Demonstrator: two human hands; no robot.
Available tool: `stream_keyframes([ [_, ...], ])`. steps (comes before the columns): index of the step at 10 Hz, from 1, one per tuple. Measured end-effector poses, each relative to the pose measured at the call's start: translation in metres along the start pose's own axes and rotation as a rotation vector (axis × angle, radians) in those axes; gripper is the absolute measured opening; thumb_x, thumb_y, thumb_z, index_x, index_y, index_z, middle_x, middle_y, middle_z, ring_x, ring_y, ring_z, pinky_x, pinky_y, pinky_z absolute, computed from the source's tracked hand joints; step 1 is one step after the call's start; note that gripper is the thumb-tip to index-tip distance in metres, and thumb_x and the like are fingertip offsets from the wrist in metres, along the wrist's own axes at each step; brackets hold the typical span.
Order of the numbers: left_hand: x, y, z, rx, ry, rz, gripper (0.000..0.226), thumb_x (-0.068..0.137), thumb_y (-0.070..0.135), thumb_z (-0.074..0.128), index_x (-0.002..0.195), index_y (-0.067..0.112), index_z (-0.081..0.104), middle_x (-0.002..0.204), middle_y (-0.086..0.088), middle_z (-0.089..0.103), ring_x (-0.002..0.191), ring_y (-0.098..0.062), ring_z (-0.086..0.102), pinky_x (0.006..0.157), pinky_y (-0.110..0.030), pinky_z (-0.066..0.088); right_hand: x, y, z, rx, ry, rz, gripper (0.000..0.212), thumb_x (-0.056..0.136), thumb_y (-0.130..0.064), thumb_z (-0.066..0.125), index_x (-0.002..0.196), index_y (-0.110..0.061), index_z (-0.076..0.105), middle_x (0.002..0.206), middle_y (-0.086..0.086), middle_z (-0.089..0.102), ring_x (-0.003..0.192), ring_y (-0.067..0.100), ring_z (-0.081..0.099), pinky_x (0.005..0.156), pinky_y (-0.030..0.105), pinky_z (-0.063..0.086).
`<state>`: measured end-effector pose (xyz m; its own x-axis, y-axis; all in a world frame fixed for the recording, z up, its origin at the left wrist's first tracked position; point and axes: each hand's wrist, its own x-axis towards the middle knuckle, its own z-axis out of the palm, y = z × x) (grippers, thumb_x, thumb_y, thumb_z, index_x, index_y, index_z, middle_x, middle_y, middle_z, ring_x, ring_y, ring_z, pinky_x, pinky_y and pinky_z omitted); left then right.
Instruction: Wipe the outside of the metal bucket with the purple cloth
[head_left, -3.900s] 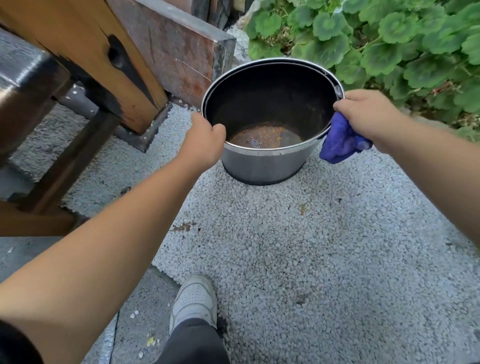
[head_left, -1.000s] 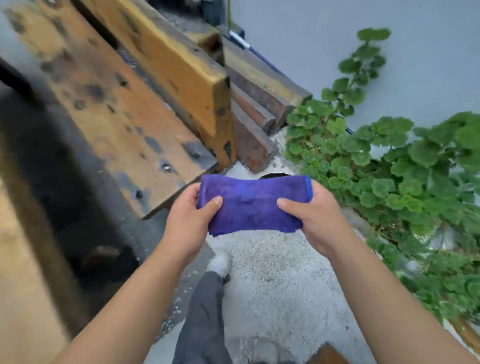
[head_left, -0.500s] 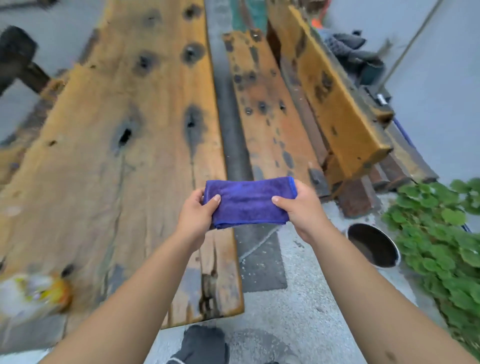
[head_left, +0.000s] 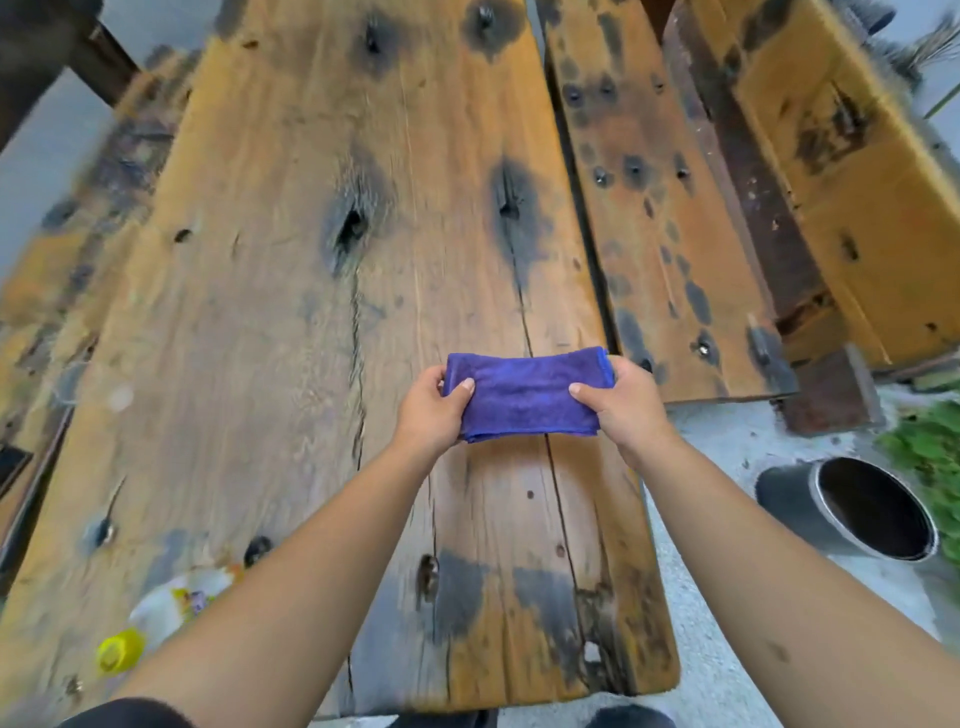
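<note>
Purple cloth (head_left: 524, 397): I am holding it folded into a flat band just above the near right part of the wooden table (head_left: 291, 312), by the table's right edge; I judge it light, soft and limp, unlikely to slip, and best taken by its two short ends.
Left hand (head_left: 428, 410): I am pinching the cloth's left end, thumb on top, fingers curled beneath.
Right hand (head_left: 623, 408): I am pinching the right end in the same manner.
Metal bucket (head_left: 852, 512): it is standing on the gravel off the table's right edge, well apart from the cloth; I judge it stiff and smooth, best steadied at the rim; its inside is showing dark, and I cannot tell what it holds.
Bottle (head_left: 156, 623): it is lying blurred near the table's near left corner; contents unreadable.
</note>
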<state>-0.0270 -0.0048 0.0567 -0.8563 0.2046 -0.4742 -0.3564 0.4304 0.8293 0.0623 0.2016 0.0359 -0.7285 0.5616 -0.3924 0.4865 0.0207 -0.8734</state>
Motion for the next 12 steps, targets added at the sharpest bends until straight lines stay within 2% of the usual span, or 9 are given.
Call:
stream_keyframes([
  [1,0.030,-0.008,-0.009,0.089,-0.005,0.018,0.004,0.097,0.025,0.058,0.098,0.022,0.061,0.093,-0.002,0.066,0.097,-0.033,0.068,0.084,-0.054,0.057,0.020,-0.001,0.019,-0.047,0.015,0.005,0.023,0.068,-0.027,0.071,0.091,-0.026,0.067,0.091,0.002,0.073,0.086,0.023,0.070,0.081,0.048,0.057],
  [3,0.089,-0.020,0.001,0.186,0.000,-0.023,0.012,0.098,0.023,0.056,0.105,0.015,0.061,0.091,-0.002,0.064,0.090,-0.031,0.065,0.078,-0.041,0.054,0.071,0.002,0.045,-0.171,0.054,0.029,0.019,0.082,-0.018,0.073,0.082,-0.032,0.060,0.084,-0.010,0.068,0.081,0.014,0.066,0.070,0.034,0.055],
  [5,0.144,-0.023,0.020,0.224,0.040,-0.068,0.009,0.095,0.016,0.055,0.096,0.024,0.056,0.089,0.008,0.061,0.097,-0.025,0.064,0.087,-0.039,0.053,0.126,0.006,0.057,-0.227,0.084,0.080,0.018,0.086,-0.018,0.072,0.088,-0.028,0.058,0.082,-0.013,0.061,0.076,0.007,0.058,0.064,0.026,0.044],
  [7,0.175,-0.030,0.030,0.327,0.083,-0.070,0.005,0.095,0.023,0.058,0.093,0.022,0.053,0.091,-0.002,0.065,0.085,-0.027,0.065,0.074,-0.037,0.053,0.161,0.018,0.063,-0.380,0.115,0.088,0.015,0.086,-0.023,0.070,0.088,-0.025,0.055,0.079,-0.011,0.057,0.073,0.009,0.058,0.049,0.018,0.034],
  [8,0.173,-0.036,0.031,0.579,0.106,0.010,0.024,0.093,0.028,0.061,0.111,0.014,0.052,0.105,-0.008,0.062,0.094,-0.031,0.063,0.071,-0.032,0.043,0.167,0.022,0.064,-0.549,0.103,0.116,0.025,0.084,-0.037,0.069,0.099,-0.025,0.053,0.098,-0.001,0.062,0.082,0.019,0.059,0.058,0.029,0.043],
  [9,0.168,-0.042,0.026,0.913,0.122,0.290,0.051,0.092,0.027,0.063,0.137,0.021,0.039,0.139,-0.010,0.044,0.115,-0.033,0.053,0.081,-0.046,0.052,0.162,0.027,0.062,-0.782,0.166,0.028,0.064,0.080,-0.044,0.072,0.132,-0.025,0.040,0.135,0.004,0.046,0.116,0.030,0.048,0.081,0.041,0.046],
  [10,0.165,-0.038,0.022,1.198,-0.074,0.471,0.048,0.098,0.037,0.047,0.143,0.024,0.039,0.157,0.000,0.034,0.138,-0.026,0.037,0.101,-0.049,0.041,0.154,0.024,0.057,-1.108,0.169,-0.295,0.074,0.083,-0.043,0.067,0.144,-0.027,0.029,0.153,0.005,0.031,0.128,0.033,0.039,0.090,0.049,0.046],
  [11,0.166,-0.032,0.023,1.244,-0.209,0.332,0.069,0.095,0.058,0.040,0.153,0.024,0.023,0.165,0.002,0.018,0.151,-0.025,0.015,0.115,-0.051,0.022,0.149,0.024,0.054,-1.306,-0.080,-0.440,0.059,0.096,-0.050,0.042,0.149,-0.027,0.028,0.161,-0.002,0.022,0.144,0.027,0.022,0.106,0.048,0.032],
  [12,0.156,-0.024,0.022,1.277,-0.221,0.308,0.088,0.089,0.067,0.042,0.157,0.026,0.005,0.167,-0.001,0.000,0.153,-0.029,0.000,0.119,-0.055,0.012,0.142,0.026,0.048,-1.270,-0.266,-0.283,0.072,0.096,-0.062,0.026,0.156,-0.028,0.007,0.166,-0.004,0.004,0.151,0.024,0.001,0.116,0.047,0.017],
])
